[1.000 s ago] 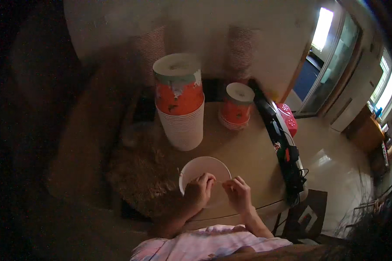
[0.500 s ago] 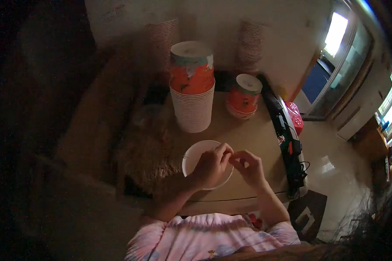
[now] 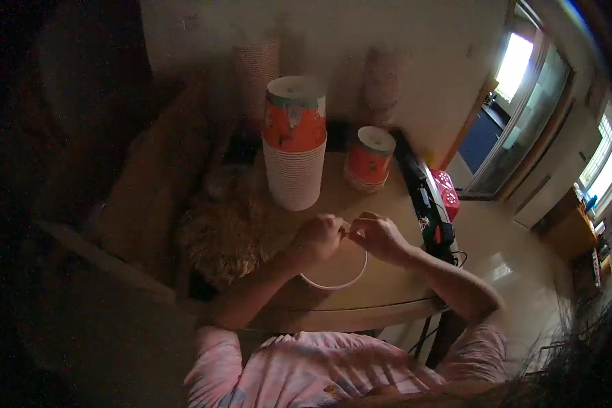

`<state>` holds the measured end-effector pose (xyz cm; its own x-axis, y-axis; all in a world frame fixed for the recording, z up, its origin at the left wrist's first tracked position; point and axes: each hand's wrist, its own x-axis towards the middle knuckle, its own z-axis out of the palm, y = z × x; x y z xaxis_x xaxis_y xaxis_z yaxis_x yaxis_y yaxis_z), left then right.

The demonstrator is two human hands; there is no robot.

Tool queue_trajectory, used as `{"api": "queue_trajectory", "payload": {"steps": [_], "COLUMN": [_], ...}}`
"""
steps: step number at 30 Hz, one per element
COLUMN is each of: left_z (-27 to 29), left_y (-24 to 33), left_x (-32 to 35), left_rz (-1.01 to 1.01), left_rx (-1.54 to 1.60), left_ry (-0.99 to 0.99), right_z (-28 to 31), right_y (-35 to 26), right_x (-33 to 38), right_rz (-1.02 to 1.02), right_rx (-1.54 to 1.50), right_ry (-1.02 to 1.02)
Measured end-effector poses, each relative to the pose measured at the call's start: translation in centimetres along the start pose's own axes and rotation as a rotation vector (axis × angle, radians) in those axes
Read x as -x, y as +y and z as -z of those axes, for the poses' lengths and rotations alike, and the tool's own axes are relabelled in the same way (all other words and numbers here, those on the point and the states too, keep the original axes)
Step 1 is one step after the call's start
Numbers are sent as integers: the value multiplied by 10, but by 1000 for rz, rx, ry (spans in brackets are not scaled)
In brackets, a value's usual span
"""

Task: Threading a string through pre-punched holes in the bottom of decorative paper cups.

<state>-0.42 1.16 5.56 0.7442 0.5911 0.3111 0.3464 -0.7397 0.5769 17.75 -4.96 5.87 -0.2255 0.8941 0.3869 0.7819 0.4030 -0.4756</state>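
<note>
My left hand and my right hand meet above the tan table, both with closed, pinching fingers. Between the fingertips is a small pale bit, too small to name. Just below them shows the curved white rim of a round bowl-like thing; its far side is hidden by my hands, and its inside looks tan and dim. Beyond my left hand, upside-down paper cups form a tall white stack, topped by an orange and green cup. To its right stands a short stack of orange cups.
A black strip with cables and small items runs along the table's right edge. Past it is a red patterned box. Brown shaggy material lies left of my hands. A pale wall rises behind the table.
Both hands have moved slightly up and away, the left drawing back off the bowl-like thing. My right elbow has swung outward. The view has shifted a little.
</note>
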Motion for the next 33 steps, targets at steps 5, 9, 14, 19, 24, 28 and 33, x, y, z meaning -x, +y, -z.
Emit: {"api": "queue_trajectory", "payload": {"steps": [5,9,14,19,24,28,33], "left_z": [-7,-30,-12,-5,-2,-6,5], "left_y": [-2,-20,-8,-22,-29,-40,-33], "left_x": [5,11,22,36,37,35,32], "left_rz": [48,-142,-88,1,1,34,112], "left_rx": [-111,66,218,554,621,660,651], "left_ry": [22,184,254,406,520,476,217], "right_z": [-6,-29,-52,-67,-79,-69,-52], "right_y": [-6,6,22,21,30,23,-21], "right_x": [7,22,44,54,55,50,5], "right_rz": [-77,-29,12,-266,-363,-369,-243], "right_rx": [-29,-86,31,-159,-227,-222,-318], "right_ry": [41,206,387,533,504,458,276]}}
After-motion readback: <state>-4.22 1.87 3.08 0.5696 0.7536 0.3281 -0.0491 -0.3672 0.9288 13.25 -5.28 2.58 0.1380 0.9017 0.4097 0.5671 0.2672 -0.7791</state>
